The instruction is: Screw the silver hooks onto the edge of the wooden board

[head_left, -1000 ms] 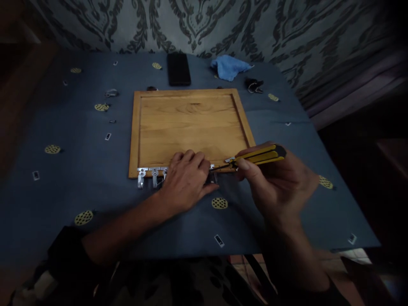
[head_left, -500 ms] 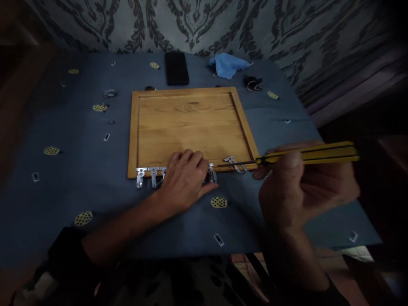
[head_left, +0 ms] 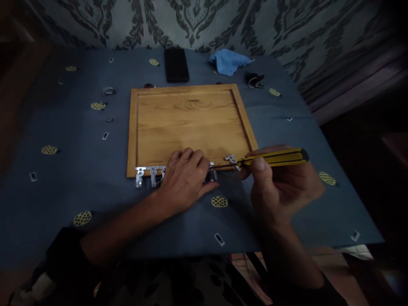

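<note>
A framed wooden panel (head_left: 191, 123) lies flat on the table, several silver metal hooks (head_left: 140, 176) lined along its near edge. My left hand (head_left: 185, 176) bends over that edge, fingers on the wood and hiding the middle hooks, its thumb stretched toward the rightmost hook (head_left: 213, 175) of the row. In my right hand (head_left: 277, 182) is a screwdriver (head_left: 274, 157) with a yellow and black handle, held nearly level. Its shaft points left, with the tip near that rightmost hook; exact contact is unclear. Another metal hook (head_left: 230, 158) lies askew on the panel's near right corner, beside the screwdriver.
A dark blue patterned cloth (head_left: 63, 187) covers the table. Behind the panel lie a black phone (head_left: 177, 65), a blue rag (head_left: 230, 62) and a small black object with a ring (head_left: 254, 80). Left of it are a metal hook (head_left: 108, 91) and a small screw (head_left: 109, 120).
My right hand has moved left with the screwdriver, bringing its tip to the row's rightmost hook. My left hand stays in place on the panel edge.
</note>
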A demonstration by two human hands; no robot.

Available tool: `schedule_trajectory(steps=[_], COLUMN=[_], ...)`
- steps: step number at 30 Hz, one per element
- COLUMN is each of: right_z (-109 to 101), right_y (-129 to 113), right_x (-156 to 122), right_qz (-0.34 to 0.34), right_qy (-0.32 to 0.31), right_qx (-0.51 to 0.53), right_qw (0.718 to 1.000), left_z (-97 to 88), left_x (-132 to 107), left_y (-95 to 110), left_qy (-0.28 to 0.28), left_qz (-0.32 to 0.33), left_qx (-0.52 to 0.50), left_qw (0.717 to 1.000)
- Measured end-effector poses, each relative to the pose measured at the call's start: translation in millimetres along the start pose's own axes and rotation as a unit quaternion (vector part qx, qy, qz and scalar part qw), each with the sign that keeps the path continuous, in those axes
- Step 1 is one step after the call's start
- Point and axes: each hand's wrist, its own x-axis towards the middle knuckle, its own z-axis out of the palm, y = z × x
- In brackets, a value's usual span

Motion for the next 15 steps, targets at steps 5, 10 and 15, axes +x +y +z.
schedule_trajectory(steps=[5, 10, 15], right_z=[-3, -9, -17], right_y=[-1, -1, -5], right_x=[4, 7, 18], right_qz=[-0.051, -0.065, 0.029], right_qy=[-0.04, -0.105, -0.164], right_qx=[0.001, -0.039, 0.03], right_qw=[0.998, 0.992, 0.986], left_z=[0.8, 2.8, 1.0], left_x=[1, -1, -1], left_y=[-1, -2, 0], left_qy=[0.004, 0.006, 0.002], left_qz=[0.002, 0.0, 0.003], left_qx=[0.001, 0.006, 0.007], left_qw=[1.0, 1.0, 1.0])
